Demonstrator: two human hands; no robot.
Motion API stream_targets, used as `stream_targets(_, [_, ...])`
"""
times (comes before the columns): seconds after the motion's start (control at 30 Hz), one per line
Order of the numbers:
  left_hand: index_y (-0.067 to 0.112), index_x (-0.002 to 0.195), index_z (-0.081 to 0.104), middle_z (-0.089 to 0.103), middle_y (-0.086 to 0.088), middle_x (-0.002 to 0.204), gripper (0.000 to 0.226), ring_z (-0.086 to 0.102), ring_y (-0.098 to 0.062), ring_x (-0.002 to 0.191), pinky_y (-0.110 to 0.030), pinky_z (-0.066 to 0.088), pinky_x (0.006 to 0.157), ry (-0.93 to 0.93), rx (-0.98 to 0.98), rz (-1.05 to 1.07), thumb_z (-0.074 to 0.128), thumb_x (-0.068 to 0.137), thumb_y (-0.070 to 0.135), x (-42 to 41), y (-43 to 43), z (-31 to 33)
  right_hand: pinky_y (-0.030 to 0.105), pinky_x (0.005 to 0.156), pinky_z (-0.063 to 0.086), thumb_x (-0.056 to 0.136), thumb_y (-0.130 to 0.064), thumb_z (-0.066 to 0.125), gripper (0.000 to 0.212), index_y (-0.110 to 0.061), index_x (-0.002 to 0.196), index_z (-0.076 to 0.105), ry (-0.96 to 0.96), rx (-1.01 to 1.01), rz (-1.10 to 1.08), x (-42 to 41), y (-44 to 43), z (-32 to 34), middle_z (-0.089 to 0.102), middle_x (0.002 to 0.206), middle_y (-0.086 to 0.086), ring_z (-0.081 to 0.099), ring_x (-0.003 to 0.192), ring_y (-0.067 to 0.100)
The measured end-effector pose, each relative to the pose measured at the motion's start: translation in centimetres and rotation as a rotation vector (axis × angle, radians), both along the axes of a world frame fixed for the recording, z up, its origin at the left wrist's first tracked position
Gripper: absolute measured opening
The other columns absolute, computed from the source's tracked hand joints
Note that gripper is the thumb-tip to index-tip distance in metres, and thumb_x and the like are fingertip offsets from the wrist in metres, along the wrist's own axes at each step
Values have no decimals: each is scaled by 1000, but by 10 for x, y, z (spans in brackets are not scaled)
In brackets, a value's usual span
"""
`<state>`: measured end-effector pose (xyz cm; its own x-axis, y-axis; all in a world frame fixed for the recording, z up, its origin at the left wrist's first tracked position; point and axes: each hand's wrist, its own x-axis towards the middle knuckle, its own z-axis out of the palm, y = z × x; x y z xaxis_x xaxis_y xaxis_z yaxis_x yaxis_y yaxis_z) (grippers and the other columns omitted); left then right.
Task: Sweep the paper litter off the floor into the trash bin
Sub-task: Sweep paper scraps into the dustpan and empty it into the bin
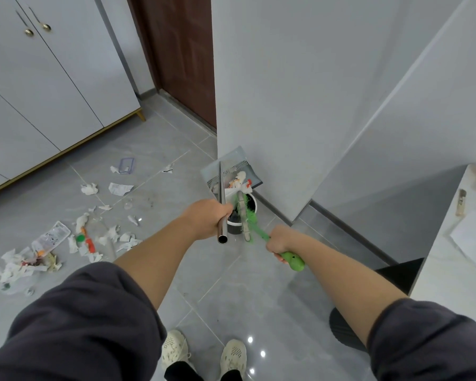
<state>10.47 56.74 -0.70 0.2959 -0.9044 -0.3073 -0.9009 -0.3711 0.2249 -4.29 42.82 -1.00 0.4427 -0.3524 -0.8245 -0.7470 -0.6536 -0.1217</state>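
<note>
Dark sleeves (74, 320) fill the bottom of the view, with pale shoes (176, 350) between them on the grey floor (231, 284). Further out, the left hand (206, 220) has its fingers curled tight round the steel pole (222, 213) of the dustpan (231, 166), and the right hand (279, 240) is wrapped round the green broom (294, 261) handle, fingers closed together. The dustpan is tipped up at the foot of the white wall (272, 105) corner with its mouth over the bin (234, 229). The broom's bristles reach into it beside a clump of crumpled white paper with some orange. The step in hand looks like emptying one load, brushing what sits in the pan down into the bin. The next move calls for a short downward rake while the pole keeps the pan steep, aimed so nothing spills past the bin's rim; after that both tools must go back left. Most of the litter (94, 237) is not yet collected: torn and balled white paper, printed slips, clear plastic wrappers and bits of orange and green. It is strewn over the floor from its left edge toward the cabinet (39, 92) base, well apart from the bin, and looks light and likely to scatter
</note>
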Motion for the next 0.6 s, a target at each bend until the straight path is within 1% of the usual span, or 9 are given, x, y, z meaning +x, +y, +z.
stream_targets(0.1, [8,104,55,49,-7,82,16,46,-28,75,-31,32,62,-14,-4,8,46,91,9,13,-5,-2,27,63,48,83,0,43,28,-9,59,55,4,-7,45,13,-2,2,54,37,-1,51,51,19])
stream_targets(0.2, [8,108,57,50,-7,83,21,48,-28,76,-31,34,64,-24,2,-5,46,90,8,20,-6,-5,24,51,41,85,-4,43,36,-9,52,55,69,-62,146,25,-9,12,49,27,-4,51,51,17])
stream_targets(0.3, [9,111,56,59,-12,89,24,54,-31,80,-33,37,65,-63,40,-57,47,89,8,17,-2,-6,25,54,43,86,-5,43,33,-7,54,54,135,-102,237,30,-13,27,51,29,-3,51,51,16])
stream_targets(0.37, [11,109,56,63,-13,95,21,55,-31,82,-33,37,65,-108,72,-108,47,90,12,13,1,-8,27,68,46,88,-3,44,28,-7,62,52,171,-130,311,30,-10,39,59,51,3,50,54,16])
stream_targets(0.4, [11,108,56,64,-13,96,20,56,-31,83,-32,37,65,-125,85,-131,47,90,13,11,3,-9,28,73,45,90,-2,43,21,-10,74,54,186,-144,332,29,-7,43,62,67,7,51,57,18])
stream_targets(0.43, [11,107,56,64,-13,97,19,58,-32,85,-31,36,65,-142,96,-153,47,90,13,9,4,-10,29,76,44,91,-2,42,18,-16,93,54,196,-150,341,28,-5,47,65,85,13,53,64,22])
stream_targets(0.47, [11,107,55,65,-14,98,19,60,-34,88,-32,36,65,-162,105,-175,47,90,13,6,4,-10,30,78,43,92,-2,41,28,-18,114,49,209,-158,345,27,-2,50,66,104,17,54,74,25])
stream_targets(0.5, [11,106,55,65,-14,99,18,61,-35,90,-32,36,65,-185,116,-196,46,90,13,4,4,-10,30,80,44,93,-3,39,36,-19,125,45,220,-166,350,26,1,54,63,118,17,54,83,25])
stream_targets(0.6, [10,106,54,64,-14,101,17,61,-36,92,-32,33,65,-243,135,-225,46,92,13,-1,2,-6,32,94,44,96,-5,38,37,-1,130,53,256,-220,379,24,5,61,57,132,13,57,101,25])
